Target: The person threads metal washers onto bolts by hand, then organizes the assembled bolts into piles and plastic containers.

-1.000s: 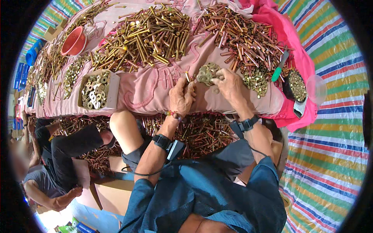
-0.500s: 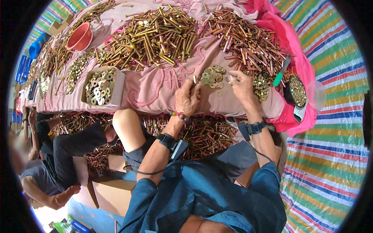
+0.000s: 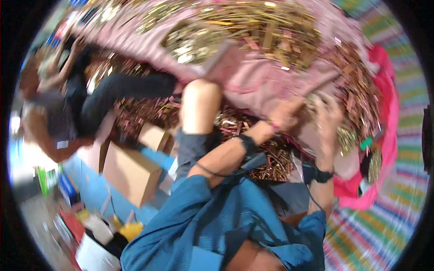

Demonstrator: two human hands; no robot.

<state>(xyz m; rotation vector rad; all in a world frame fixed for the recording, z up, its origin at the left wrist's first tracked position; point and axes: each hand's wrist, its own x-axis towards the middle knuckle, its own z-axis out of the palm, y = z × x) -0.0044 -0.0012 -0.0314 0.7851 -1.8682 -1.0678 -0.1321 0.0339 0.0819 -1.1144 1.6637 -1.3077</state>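
Note:
The view is smeared by motion. My left hand (image 3: 284,114) is over the near edge of the pink cloth (image 3: 253,86), its fingers curled together; what they hold is too blurred to name. Close to its right, my right hand (image 3: 329,116) is raised with bent fingers, and whether it grips anything is lost in the blur. Reddish bolts (image 3: 357,81) lie in a heap beyond the right hand. Small nuts (image 3: 347,140) are piled just right of it. Farther off is a large heap of golden bolts (image 3: 262,27).
An open box (image 3: 226,58) of washers stands left of my hands. At right are a green-handled tool (image 3: 366,144), a bowl of small parts (image 3: 374,165) and bright pink sheeting (image 3: 389,90). More bolts (image 3: 140,101) lie below the cloth's edge. Another person (image 3: 49,117) sits at left, near a cardboard box (image 3: 131,176).
The whole view has swung, so the cloth, heaps and hands appear farther right and tilted. The floor at lower left shows more. My hands remain near each other; the right one's fingers look less pinched.

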